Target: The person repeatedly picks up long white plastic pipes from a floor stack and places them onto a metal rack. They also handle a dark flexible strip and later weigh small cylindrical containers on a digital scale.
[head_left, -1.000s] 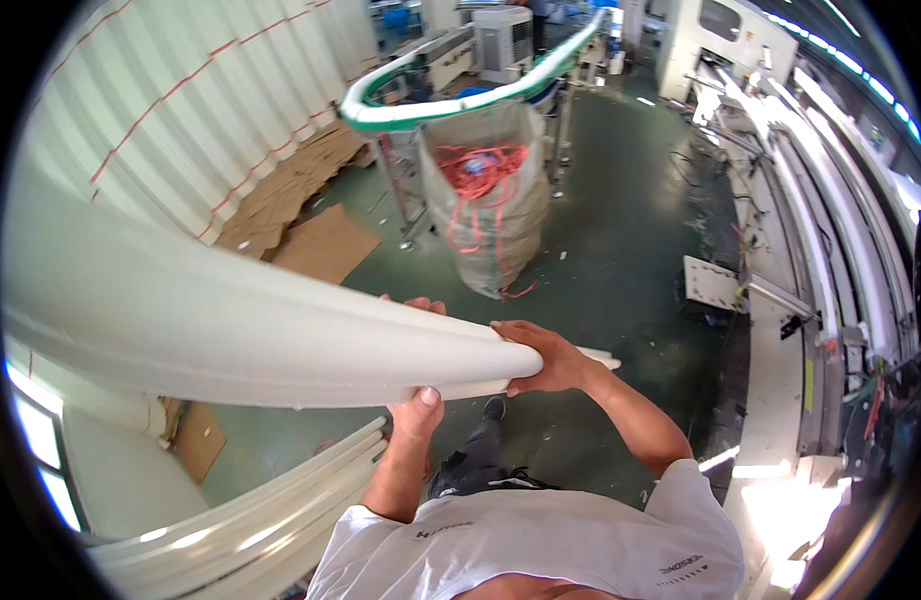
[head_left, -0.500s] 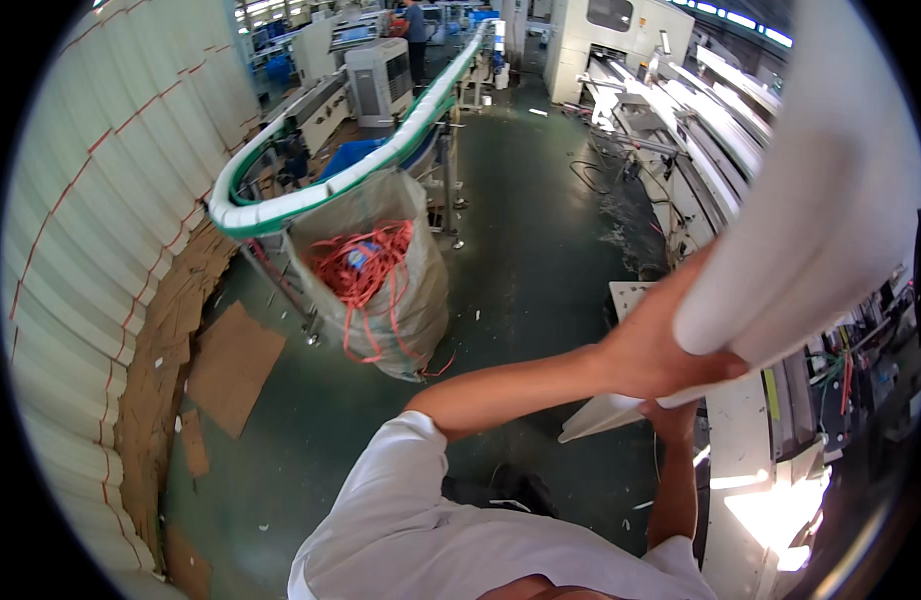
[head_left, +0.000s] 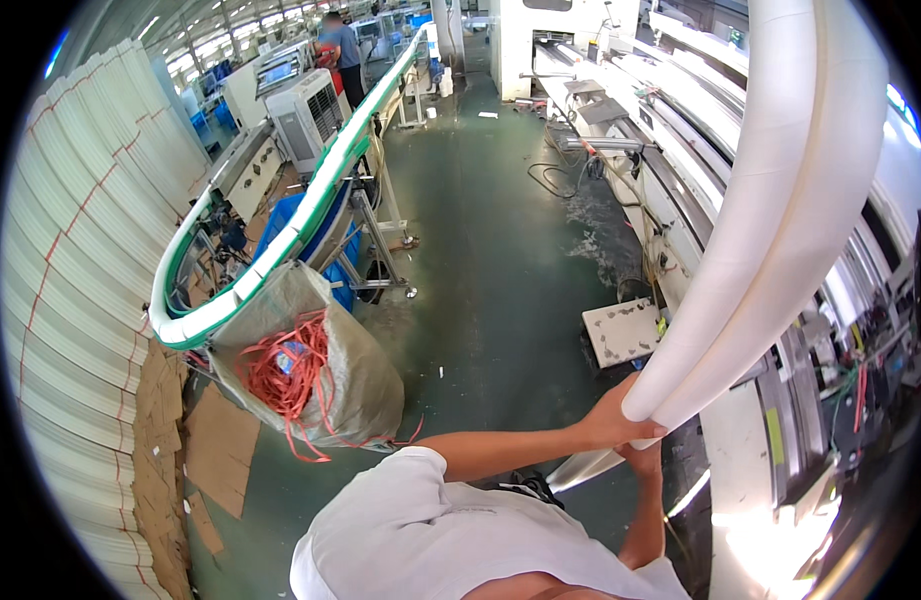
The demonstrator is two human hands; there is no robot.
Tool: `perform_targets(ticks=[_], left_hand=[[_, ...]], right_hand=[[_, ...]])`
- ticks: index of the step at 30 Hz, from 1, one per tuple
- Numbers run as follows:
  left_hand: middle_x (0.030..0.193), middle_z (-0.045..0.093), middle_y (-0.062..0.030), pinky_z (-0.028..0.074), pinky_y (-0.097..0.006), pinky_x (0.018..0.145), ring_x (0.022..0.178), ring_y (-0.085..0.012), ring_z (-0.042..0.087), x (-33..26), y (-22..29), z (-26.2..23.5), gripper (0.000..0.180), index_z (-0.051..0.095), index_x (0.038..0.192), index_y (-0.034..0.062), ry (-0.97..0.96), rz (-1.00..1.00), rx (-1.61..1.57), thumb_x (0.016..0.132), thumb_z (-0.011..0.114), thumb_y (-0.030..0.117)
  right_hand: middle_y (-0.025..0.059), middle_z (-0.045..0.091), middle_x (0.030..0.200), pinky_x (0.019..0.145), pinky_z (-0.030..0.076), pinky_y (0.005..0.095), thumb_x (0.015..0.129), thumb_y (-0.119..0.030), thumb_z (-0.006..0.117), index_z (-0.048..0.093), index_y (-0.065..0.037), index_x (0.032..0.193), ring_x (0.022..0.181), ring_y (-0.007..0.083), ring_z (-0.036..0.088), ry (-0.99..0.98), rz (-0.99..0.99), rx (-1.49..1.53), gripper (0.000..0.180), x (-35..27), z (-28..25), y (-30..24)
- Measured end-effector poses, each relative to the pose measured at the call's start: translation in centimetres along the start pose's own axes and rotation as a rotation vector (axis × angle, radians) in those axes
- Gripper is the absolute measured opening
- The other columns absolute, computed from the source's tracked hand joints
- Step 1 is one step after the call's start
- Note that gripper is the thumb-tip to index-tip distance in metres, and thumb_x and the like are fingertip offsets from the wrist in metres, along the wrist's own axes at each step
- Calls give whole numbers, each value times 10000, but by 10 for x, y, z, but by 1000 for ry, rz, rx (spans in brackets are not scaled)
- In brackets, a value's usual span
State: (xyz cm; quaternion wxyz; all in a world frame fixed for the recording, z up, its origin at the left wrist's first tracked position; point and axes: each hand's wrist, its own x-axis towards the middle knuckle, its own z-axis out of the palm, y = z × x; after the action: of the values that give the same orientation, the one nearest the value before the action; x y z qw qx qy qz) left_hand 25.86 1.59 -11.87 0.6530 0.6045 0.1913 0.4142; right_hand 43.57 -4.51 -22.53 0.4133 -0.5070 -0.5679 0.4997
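Gripping long white rolls [head_left: 770, 230] at right, by the near end, with left hand [head_left: 612, 418] | touching underside with right hand [head_left: 640, 458], closure obscured, indeterminable | at left: sack [head_left: 365, 390] of red strapping [head_left: 305, 378] on floor [head_left: 460, 300]

From the left hand [head_left: 616, 412], an open lane of floor [head_left: 465, 240] runs toward 11 o'clock, bounded by the sack [head_left: 365, 385] at 9 and the conveyor [head_left: 265, 270] at 10. A low white plate [head_left: 620, 332] stands near at 12. The tubes [head_left: 765, 225] block 1 o'clock, rising across the long machine [head_left: 737, 440], whose frame closes off 3.
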Motion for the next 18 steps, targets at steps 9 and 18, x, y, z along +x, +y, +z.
perform_targets(ticks=[9, 18], left_hand=[[1133, 585, -69, 436, -331, 936, 1079, -176, 537, 182, -59, -93, 759, 473, 1262, 22, -152, -157, -259, 677, 845, 331], [1006, 608, -39, 481, -305, 819, 930, -155, 573, 373, -79, -122, 544, 560, 1137, 23, -338, -354, -724, 717, 810, 262]], right_hand=[[109, 612, 1010, 796, 484, 340, 630, -79, 766, 515, 18, 1172, 907, 209, 589, 606, 184, -138, 605, 131, -15, -51], [175, 458, 1294, 990, 374, 376, 574, -146, 745, 267, 11, 1415, 1171, 270, 473, 844, 208, -391, 980, 208, -70, -123]])
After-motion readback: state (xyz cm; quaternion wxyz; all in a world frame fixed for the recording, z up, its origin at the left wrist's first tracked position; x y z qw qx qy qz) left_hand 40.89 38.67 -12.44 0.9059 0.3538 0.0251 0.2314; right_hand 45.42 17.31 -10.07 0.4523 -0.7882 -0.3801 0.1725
